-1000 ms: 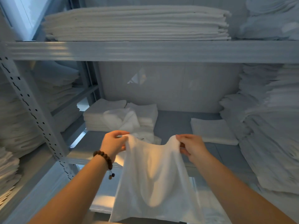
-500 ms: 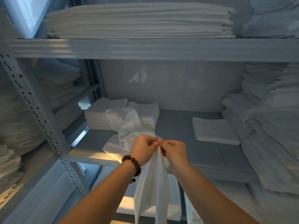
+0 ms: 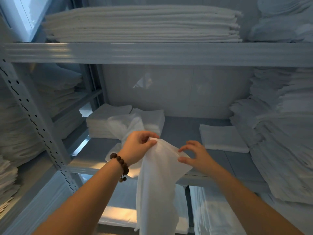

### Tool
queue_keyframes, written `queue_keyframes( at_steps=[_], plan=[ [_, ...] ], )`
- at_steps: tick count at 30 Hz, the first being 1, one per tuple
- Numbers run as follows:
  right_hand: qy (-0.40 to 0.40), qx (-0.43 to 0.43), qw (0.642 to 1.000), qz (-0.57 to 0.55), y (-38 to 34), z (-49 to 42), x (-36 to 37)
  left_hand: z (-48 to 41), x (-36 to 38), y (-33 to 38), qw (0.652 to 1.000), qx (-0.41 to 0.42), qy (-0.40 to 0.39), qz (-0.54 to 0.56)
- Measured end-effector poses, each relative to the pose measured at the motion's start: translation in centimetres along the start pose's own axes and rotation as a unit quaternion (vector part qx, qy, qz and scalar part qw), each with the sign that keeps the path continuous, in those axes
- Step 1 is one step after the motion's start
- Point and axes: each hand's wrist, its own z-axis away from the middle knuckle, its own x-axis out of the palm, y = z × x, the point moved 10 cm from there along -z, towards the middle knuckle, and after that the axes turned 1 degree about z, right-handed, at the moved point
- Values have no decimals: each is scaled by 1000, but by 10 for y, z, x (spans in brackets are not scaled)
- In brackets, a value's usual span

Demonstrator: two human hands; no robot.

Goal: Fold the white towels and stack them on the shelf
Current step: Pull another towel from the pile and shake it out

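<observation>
Upper shelf carries a wide linen stack; middle shelf holds folded towel stacks left, one folded towel right. Before it hangs a white towel, pinched by the left hand; right hand loose, fingers spread at its edge.

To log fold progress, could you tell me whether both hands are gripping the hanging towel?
No, only the left hand pinches the top of the towel, while the right hand is open, fingers spread.
</observation>
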Motion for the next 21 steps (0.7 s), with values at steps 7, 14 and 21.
queue_keyframes(
  at_steps=[7,14,21],
  plan=[
    [-60,5,993,99,38,5,17,-4,-32,11,999,29,35,15],
    [83,-33,995,-45,6,5,-54,-4,-72,-8,986,55,86,-133],
    [181,-88,974,-105,-26,6,-86,-6,-89,-18,964,112,136,-197]
  ],
)
